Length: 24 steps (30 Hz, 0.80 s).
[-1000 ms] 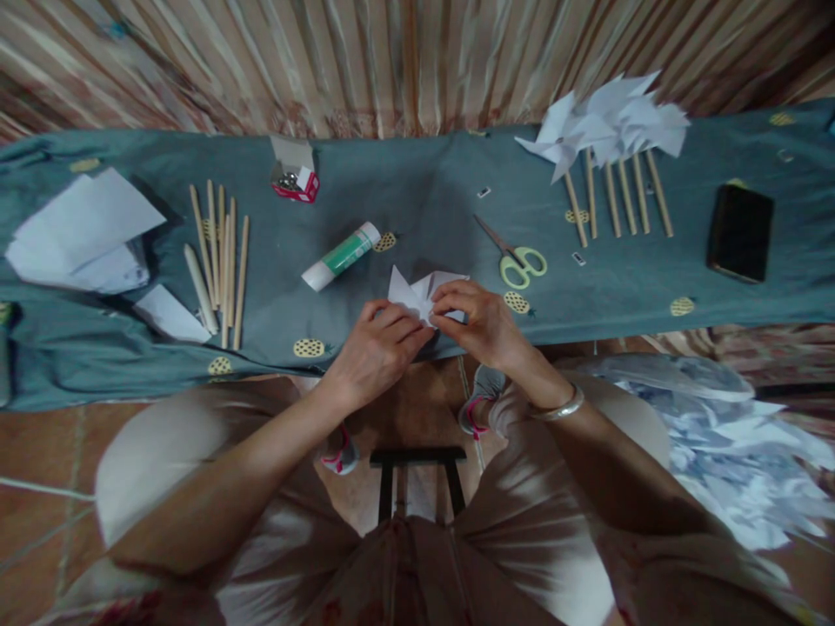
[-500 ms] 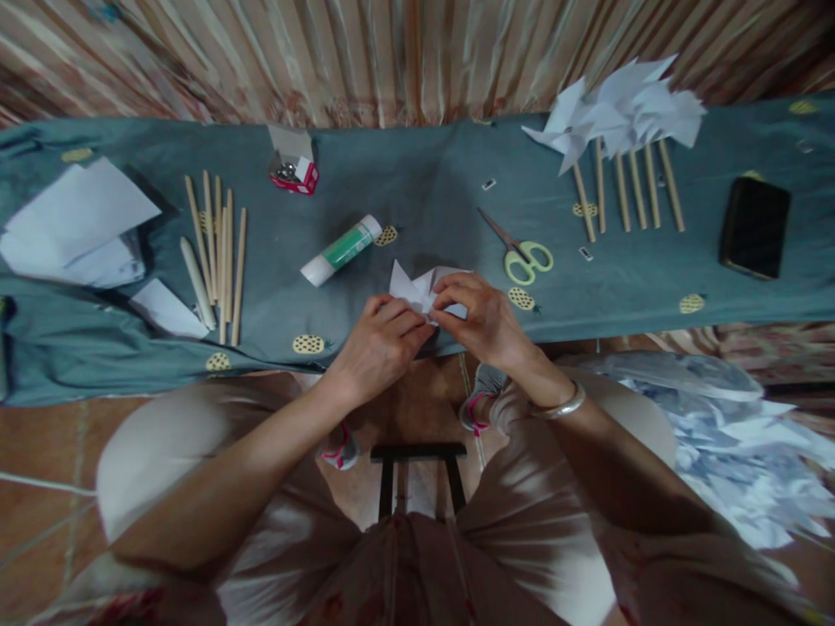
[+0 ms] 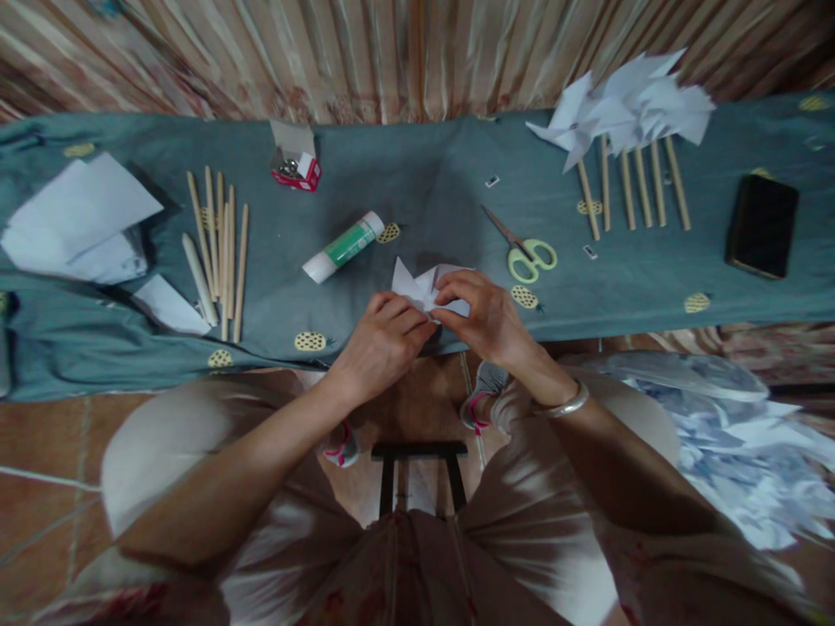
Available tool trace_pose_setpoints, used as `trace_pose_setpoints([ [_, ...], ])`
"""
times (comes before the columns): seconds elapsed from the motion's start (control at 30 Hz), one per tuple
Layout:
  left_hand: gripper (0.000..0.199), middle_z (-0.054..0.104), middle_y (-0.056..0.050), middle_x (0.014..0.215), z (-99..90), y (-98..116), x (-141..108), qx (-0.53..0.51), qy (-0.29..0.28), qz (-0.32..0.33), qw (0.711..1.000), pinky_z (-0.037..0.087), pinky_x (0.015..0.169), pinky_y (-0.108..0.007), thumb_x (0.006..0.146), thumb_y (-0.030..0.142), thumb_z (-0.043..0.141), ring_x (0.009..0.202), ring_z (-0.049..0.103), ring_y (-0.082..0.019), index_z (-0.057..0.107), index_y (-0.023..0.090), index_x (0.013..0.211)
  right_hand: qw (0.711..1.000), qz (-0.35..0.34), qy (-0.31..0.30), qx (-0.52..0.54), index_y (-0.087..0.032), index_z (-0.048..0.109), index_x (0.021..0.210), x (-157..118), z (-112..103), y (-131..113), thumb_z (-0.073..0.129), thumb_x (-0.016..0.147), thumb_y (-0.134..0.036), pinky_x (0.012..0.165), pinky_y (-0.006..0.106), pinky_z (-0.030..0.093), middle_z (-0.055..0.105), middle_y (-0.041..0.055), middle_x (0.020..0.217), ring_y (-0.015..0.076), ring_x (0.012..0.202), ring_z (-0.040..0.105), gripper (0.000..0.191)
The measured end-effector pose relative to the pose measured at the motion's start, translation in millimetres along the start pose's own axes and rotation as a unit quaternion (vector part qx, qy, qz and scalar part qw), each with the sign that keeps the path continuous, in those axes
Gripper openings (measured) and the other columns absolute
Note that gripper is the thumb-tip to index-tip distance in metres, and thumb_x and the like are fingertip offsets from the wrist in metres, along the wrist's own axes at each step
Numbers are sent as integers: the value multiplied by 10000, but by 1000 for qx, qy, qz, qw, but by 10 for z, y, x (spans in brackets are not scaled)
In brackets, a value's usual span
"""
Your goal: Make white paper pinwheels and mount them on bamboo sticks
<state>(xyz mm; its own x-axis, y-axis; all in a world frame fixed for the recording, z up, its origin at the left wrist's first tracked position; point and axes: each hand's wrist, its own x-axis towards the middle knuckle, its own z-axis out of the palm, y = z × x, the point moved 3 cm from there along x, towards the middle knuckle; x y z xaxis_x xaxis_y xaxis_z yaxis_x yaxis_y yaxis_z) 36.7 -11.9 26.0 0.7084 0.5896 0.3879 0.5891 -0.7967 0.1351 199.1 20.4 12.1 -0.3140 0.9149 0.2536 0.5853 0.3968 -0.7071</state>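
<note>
A white paper pinwheel (image 3: pixel 409 283) with folded, pointed blades is between my two hands at the near edge of the cloth-covered table. My left hand (image 3: pixel 384 337) grips its lower left side, fingers bent over the paper. On the other side my right hand (image 3: pixel 479 315) pinches near the centre with thumb and forefinger. The fingertips hide part of the paper. Just beyond lies a green and white glue stick (image 3: pixel 344 248). Scissors (image 3: pixel 524 252) with pale green handles rest to the right, blades pointing away.
Wooden sticks (image 3: pixel 225 252) and stacked white paper (image 3: pixel 82 217) lie left. An opened small red box (image 3: pixel 297 169) holds metal pieces. Several finished pinwheels (image 3: pixel 632 104) on sticks lie far right, near a black phone (image 3: pixel 762 226). A bag of paper pieces (image 3: pixel 750 461) stands below right.
The view has shifted slightly. Both hands keep hold of the paper pinwheel, with only a very small movement of the right fingers.
</note>
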Motion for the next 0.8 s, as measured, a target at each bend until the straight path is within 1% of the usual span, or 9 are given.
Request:
trace_pose_setpoints([
  [0.17, 189, 744, -43, 887, 4, -7, 8, -4, -9, -17, 1000, 426, 804, -372, 971, 196, 534, 854, 591, -207, 721, 169, 968, 1000, 6, -8, -1, -217, 633, 745, 5, 7, 6, 690, 812, -194, 924, 419, 491, 708, 48, 926, 246, 983, 651, 91],
  [0.33, 196, 750, -58, 920, 17, -39, 24, -45, -16, -52, 997, 413, 796, -378, 970, 229, 541, 869, 601, -212, 728, 170, 972, 1000, -7, -3, -7, -216, 642, 754, 5, 15, 20, 680, 817, -196, 922, 412, 493, 711, 56, 930, 250, 990, 651, 77],
  [0.5, 199, 749, -59, 915, 41, -70, 47, -73, -22, -83, 994, 405, 803, -389, 965, 251, 549, 874, 611, -219, 731, 177, 939, 1000, 0, -10, -5, -231, 635, 738, 2, 21, 17, 649, 857, -252, 953, 432, 487, 715, 63, 982, 255, 1028, 644, 122],
  [0.67, 199, 746, -54, 892, 73, -71, 48, -91, -19, -93, 991, 411, 805, -380, 963, 241, 546, 859, 625, -212, 727, 167, 925, 1000, 4, -17, -10, -223, 645, 718, -6, -2, -5, 646, 857, -221, 962, 443, 493, 714, 70, 1018, 253, 1042, 648, 139],
  [0.8, 197, 742, -61, 889, 92, -80, 39, -101, -26, -105, 989, 419, 806, -382, 958, 243, 551, 860, 634, -213, 729, 167, 923, 999, -10, -48, -8, -218, 684, 775, -25, -51, 9, 651, 840, -186, 971, 461, 500, 710, 78, 1095, 259, 1069, 651, 80],
])
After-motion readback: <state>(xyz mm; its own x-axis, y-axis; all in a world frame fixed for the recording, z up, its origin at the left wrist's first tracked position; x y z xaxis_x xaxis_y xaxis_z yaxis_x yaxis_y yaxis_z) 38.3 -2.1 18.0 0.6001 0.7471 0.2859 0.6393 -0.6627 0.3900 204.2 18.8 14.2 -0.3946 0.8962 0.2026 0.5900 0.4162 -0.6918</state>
